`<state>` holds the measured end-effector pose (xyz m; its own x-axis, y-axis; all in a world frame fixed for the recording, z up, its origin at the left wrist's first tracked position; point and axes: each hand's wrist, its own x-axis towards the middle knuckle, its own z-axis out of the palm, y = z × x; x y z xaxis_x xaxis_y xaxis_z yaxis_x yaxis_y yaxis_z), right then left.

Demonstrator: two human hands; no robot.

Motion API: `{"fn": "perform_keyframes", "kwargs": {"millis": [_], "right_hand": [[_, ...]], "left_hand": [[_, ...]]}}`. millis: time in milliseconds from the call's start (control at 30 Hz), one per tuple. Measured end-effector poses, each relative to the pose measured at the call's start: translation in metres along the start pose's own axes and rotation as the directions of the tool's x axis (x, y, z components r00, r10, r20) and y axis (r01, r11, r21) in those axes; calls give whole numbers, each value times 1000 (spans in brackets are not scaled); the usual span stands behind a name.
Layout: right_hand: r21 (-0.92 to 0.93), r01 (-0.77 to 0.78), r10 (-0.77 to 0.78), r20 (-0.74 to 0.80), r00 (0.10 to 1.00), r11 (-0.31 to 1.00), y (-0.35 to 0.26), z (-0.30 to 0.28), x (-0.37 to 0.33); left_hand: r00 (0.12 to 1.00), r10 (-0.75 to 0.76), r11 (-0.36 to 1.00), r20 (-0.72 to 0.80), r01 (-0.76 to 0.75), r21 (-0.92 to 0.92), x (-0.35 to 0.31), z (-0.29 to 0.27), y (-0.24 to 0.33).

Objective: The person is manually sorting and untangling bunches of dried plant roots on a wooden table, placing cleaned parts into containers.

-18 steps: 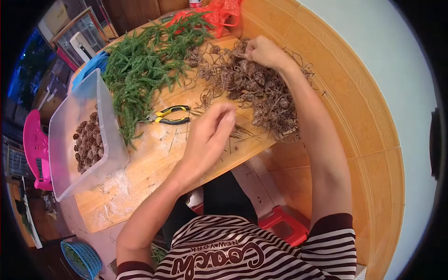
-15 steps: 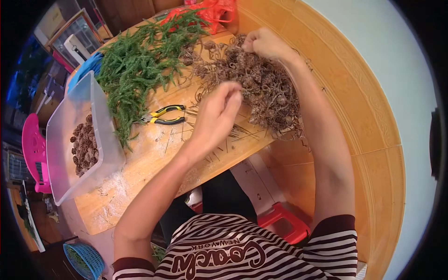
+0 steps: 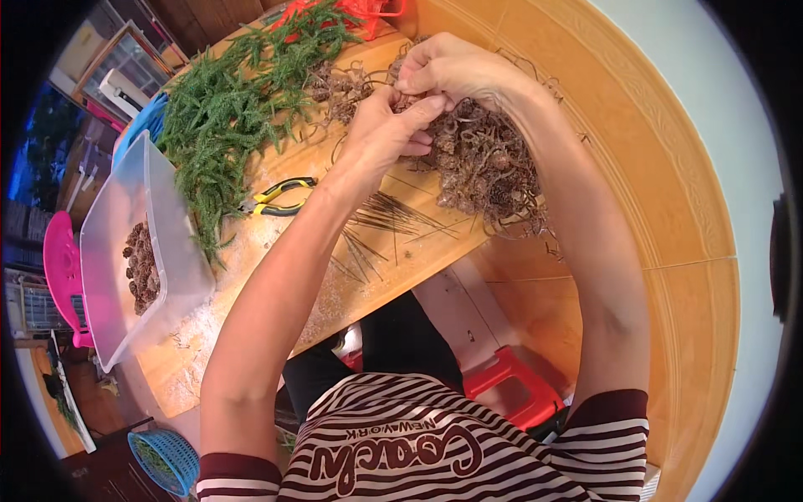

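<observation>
Holding your left hand (image 3: 386, 130) and right hand (image 3: 456, 71) together at the left side of a tangled heap of brown pine cones (image 3: 489, 163), you have the fingertips of both meeting, thumbs and forefingers drawn in. A bit of brown shows beneath them, but whether either hand grips a cone, you cannot tell from this view. The heap lies beneath and beside your right wrist, on the wooden table (image 3: 322, 314). A smaller cluster of cones (image 3: 339, 90) sits near your left hand. Thin dark stems (image 3: 389, 216) fan out beside your left forearm; yellow-and-black cutting pliers (image 3: 272, 192) lie across from them. Green needle-leaf sprigs (image 3: 222, 117) spread farther left, beside a translucent plastic bin (image 3: 184, 251) containing loose pine cones (image 3: 140, 269).
</observation>
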<state>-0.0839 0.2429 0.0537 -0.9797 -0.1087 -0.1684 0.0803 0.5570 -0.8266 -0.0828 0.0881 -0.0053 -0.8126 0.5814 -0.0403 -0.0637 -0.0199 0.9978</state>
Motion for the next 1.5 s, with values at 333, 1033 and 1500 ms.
{"fn": "perform_keyframes", "kwargs": {"millis": [333, 1033, 1500], "right_hand": [[-588, 231, -418, -202, 886, 775, -3, 19, 16], [-729, -18, -290, -295, 910, 684, 7, 63, 25], [-699, -154, -281, -466, 839, 698, 20, 72, 42]], "left_hand": [[994, -98, 994, -49, 95, -50, -11, -2, -4], [990, -94, 977, -105, 112, 183, -14, -12, -32], [948, -287, 958, 137, 284, 42, -72, -6, -10]]}}
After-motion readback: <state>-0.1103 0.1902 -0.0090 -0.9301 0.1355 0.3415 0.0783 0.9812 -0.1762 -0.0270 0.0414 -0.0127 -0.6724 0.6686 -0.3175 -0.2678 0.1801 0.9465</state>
